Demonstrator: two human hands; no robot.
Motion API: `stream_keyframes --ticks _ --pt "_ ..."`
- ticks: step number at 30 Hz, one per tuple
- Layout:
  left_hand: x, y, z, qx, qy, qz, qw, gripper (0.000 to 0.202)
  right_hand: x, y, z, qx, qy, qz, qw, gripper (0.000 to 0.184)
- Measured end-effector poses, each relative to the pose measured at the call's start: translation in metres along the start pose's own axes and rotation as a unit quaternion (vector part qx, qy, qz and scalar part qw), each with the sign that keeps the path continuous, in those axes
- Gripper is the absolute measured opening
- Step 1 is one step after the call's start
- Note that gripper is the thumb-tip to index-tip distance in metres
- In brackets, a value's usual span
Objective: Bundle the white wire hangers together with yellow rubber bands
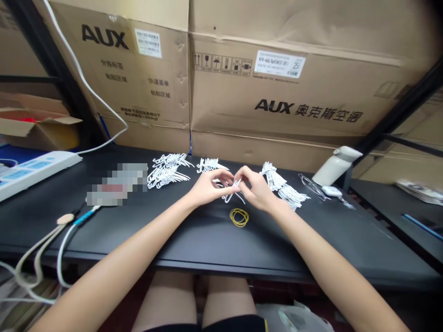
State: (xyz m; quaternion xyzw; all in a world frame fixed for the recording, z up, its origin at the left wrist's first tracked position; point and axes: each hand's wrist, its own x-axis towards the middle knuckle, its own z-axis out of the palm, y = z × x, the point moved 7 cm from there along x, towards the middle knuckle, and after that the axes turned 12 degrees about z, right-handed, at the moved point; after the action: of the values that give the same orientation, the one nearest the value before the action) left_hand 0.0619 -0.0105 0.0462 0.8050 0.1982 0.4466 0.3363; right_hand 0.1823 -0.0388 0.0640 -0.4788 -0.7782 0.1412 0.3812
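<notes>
My left hand (pixel 209 186) and my right hand (pixel 254 186) meet over the middle of a black table (pixel 173 235). Both pinch a small bunch of white plastic hooks (pixel 232 192) held between the fingertips. Yellow rubber bands (pixel 239 217) lie on the table just in front of my hands. More white hooks sit in heaps behind: one pile (pixel 168 170) at the back left, a small one (pixel 209 164) behind my left hand, and another pile (pixel 284 186) right of my right hand.
Large AUX cardboard boxes (pixel 277 92) form a wall behind the table. A white power strip (pixel 31 170) lies at the left, with cables (pixel 62 240) hanging over the front edge. A white lamp (pixel 335 166) and clear glasses (pixel 313 186) sit at the right.
</notes>
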Motion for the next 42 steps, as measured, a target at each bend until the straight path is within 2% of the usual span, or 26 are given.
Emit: stream_keyframes --ticks 6,8,11,14,16,18,21,27,32,36,39,42 --pt "-0.003 -0.02 0.004 -0.13 -0.042 -0.098 0.986 0.043 -0.001 0.004 0.005 0.063 -0.008 0.019 0.998 0.008" --pt "-0.003 -0.024 0.002 -0.145 -0.041 -0.12 0.981 0.043 0.001 0.012 0.005 0.107 -0.011 0.046 0.993 0.014" --pt "-0.004 -0.027 -0.003 -0.163 -0.033 -0.148 0.975 0.044 0.006 0.031 0.001 0.162 0.021 0.089 0.983 0.02" --pt "-0.005 -0.029 -0.007 -0.189 -0.025 -0.17 0.967 0.038 0.01 0.062 0.004 0.134 0.036 0.175 0.975 0.015" --pt "-0.006 -0.03 -0.009 -0.209 -0.016 -0.176 0.962 0.032 0.01 0.081 0.012 0.1 0.006 0.245 0.964 0.018" --pt "-0.006 -0.031 -0.011 -0.224 -0.008 -0.174 0.959 0.03 0.008 0.091 0.021 0.082 -0.027 0.28 0.956 0.029" --pt "-0.005 -0.032 -0.011 -0.237 -0.007 -0.163 0.958 0.029 0.006 0.088 0.026 0.066 -0.052 0.278 0.957 0.036" --pt "-0.006 -0.033 -0.01 -0.247 -0.003 -0.157 0.956 0.027 0.005 0.075 0.024 -0.017 -0.068 0.243 0.967 0.03" --pt "-0.006 -0.034 -0.011 -0.238 0.009 -0.165 0.957 0.029 0.006 0.094 0.018 -0.009 -0.075 0.28 0.957 0.022" --pt "-0.006 -0.032 -0.013 -0.234 0.021 -0.17 0.957 0.028 0.006 0.11 0.011 0.004 -0.062 0.31 0.949 0.026" --pt "-0.006 -0.029 -0.014 -0.242 0.035 -0.172 0.954 0.03 0.006 0.112 0.01 0.018 -0.062 0.321 0.945 0.031" --pt "-0.005 -0.027 -0.015 -0.244 0.043 -0.174 0.953 0.03 0.006 0.108 0.012 0.042 -0.075 0.322 0.943 0.029"
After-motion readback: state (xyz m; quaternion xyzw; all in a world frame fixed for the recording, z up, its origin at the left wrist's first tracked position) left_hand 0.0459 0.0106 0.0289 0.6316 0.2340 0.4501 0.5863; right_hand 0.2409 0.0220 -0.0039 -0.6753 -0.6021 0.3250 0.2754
